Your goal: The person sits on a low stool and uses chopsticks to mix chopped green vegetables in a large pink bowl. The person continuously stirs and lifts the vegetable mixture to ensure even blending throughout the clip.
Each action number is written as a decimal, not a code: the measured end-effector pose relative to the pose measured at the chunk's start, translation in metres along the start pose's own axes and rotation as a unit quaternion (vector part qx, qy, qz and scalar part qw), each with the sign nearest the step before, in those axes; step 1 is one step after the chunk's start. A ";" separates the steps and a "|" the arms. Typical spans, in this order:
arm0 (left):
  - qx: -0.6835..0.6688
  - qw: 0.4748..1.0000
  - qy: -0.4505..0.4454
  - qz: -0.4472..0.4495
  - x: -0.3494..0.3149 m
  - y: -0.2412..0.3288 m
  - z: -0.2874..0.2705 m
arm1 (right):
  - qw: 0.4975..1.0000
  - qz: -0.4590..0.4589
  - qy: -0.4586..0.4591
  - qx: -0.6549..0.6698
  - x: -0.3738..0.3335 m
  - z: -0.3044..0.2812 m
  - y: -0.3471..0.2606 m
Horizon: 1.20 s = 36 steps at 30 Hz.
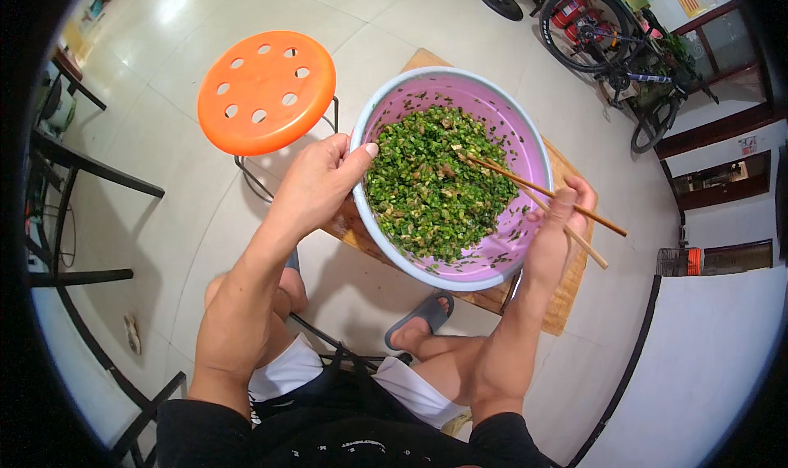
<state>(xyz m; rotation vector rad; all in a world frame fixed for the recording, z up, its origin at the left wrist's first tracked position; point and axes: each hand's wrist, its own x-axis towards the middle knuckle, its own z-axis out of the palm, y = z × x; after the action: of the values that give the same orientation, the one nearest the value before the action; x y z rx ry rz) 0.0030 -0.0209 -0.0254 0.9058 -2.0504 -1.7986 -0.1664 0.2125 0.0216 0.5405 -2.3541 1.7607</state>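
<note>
A large basin (515, 121), pink inside with a pale blue-grey rim, holds a heap of chopped green filling (439, 185) with brownish bits mixed in. My left hand (324, 176) grips the basin's left rim, thumb over the edge and fingers hidden outside. In my right hand (558, 222) is a pair of wooden chopsticks (525, 185), one darker than the other. Their tips reach into the filling near its upper right, and their thick ends stick out past my hand to the right.
The basin rests on a low wooden table (566, 291). An orange round stool (267, 90) with holes in its seat stands at the upper left. Dark chair legs (98, 168) are at far left. A bicycle (611, 49) and red fire extinguishers (568, 12) stand at upper right.
</note>
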 end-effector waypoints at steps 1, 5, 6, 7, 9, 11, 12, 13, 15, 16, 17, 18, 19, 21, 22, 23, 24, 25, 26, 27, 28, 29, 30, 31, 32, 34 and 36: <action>0.015 1.000 0.001 0.002 0.000 0.001 -0.001 | 0.999 0.011 0.025 0.037 -0.003 0.000 -0.003; -0.006 1.000 0.023 0.001 0.002 -0.005 0.002 | 0.988 0.053 0.068 0.130 -0.016 -0.005 -0.019; -0.009 1.000 0.024 0.005 0.002 -0.005 0.003 | 0.992 0.012 0.068 0.107 -0.017 -0.005 -0.012; -0.012 1.000 0.026 0.008 0.002 -0.005 0.003 | 0.997 -0.009 0.037 0.072 -0.018 -0.005 -0.010; -0.014 1.000 0.027 0.004 0.002 -0.005 0.004 | 0.998 -0.048 -0.027 0.004 -0.022 0.002 -0.015; -0.015 1.000 0.026 -0.005 0.001 -0.003 0.003 | 0.991 -0.075 -0.108 -0.021 -0.018 -0.005 -0.011; -0.003 1.000 0.027 0.002 0.003 -0.005 0.003 | 0.991 -0.078 -0.106 -0.013 -0.015 -0.011 -0.009; 0.010 1.000 0.027 0.010 0.005 -0.009 0.002 | 0.991 -0.080 -0.104 -0.005 -0.014 -0.018 -0.009; 0.015 0.999 0.027 0.016 0.006 -0.012 0.001 | 0.995 -0.067 -0.074 0.018 -0.014 -0.037 -0.018; 0.008 1.000 0.026 0.013 0.005 -0.011 0.001 | 0.996 -0.061 -0.060 0.030 -0.015 -0.043 -0.021; 0.002 1.000 0.024 0.012 0.005 -0.010 0.002 | 0.990 -0.098 -0.097 0.017 -0.015 -0.048 -0.019; -0.006 1.000 0.027 0.011 0.005 -0.010 0.003 | 0.982 -0.134 -0.134 0.004 -0.016 -0.051 -0.017; -0.014 0.999 0.031 0.010 0.005 -0.011 0.004 | 0.970 -0.171 -0.171 -0.009 -0.016 -0.052 -0.016; -0.015 0.999 0.032 0.019 0.006 -0.012 0.006 | 0.953 -0.230 -0.182 -0.072 -0.013 -0.038 -0.020; -0.010 0.999 0.033 0.028 0.006 -0.013 0.006 | 0.957 -0.219 -0.169 -0.083 -0.011 -0.036 -0.016; -0.006 0.999 0.036 0.037 0.006 -0.014 0.005 | 0.960 -0.210 -0.157 -0.094 -0.010 -0.034 -0.012; -0.004 0.999 0.032 0.033 0.006 -0.013 0.004 | 0.974 -0.181 -0.120 -0.063 -0.010 -0.034 -0.006; -0.002 0.999 0.029 0.029 0.005 -0.012 0.002 | 0.980 -0.169 -0.094 -0.052 -0.010 -0.037 -0.007; 0.000 0.999 0.028 0.024 0.005 -0.011 0.002 | 0.984 -0.158 -0.068 -0.041 -0.009 -0.039 -0.007; 0.004 0.999 0.029 0.024 0.004 -0.010 0.002 | 0.988 -0.146 -0.043 -0.030 -0.009 -0.040 -0.007; 0.008 0.999 0.031 0.023 0.004 -0.009 0.002 | 0.991 -0.132 -0.031 -0.004 -0.009 -0.041 -0.006; 0.013 0.999 0.031 0.024 0.004 -0.008 0.002 | 0.987 -0.147 -0.056 -0.021 -0.009 -0.040 -0.006; 0.008 0.999 0.029 0.020 0.004 -0.007 0.003 | 0.983 -0.163 -0.080 -0.037 -0.010 -0.037 -0.007; 0.004 1.000 0.027 0.016 0.004 -0.006 0.003 | 0.977 -0.178 -0.104 -0.054 -0.010 -0.034 -0.008; 0.000 1.000 0.026 0.012 0.004 -0.006 0.004 | 0.966 -0.209 -0.127 -0.088 -0.012 -0.026 -0.006; 0.004 0.999 0.026 0.017 0.005 -0.007 0.005 | 0.952 -0.224 -0.200 -0.065 -0.020 -0.009 -0.013; -0.003 0.999 0.029 0.019 0.005 -0.008 0.004 | 0.931 -0.232 -0.275 -0.059 -0.021 -0.006 -0.026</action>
<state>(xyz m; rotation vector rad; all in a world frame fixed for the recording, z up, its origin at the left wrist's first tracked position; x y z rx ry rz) -0.0006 -0.0211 -0.0343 0.9016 -2.0127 -1.7364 -0.1376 0.2161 0.0392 1.5910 -2.3372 1.3580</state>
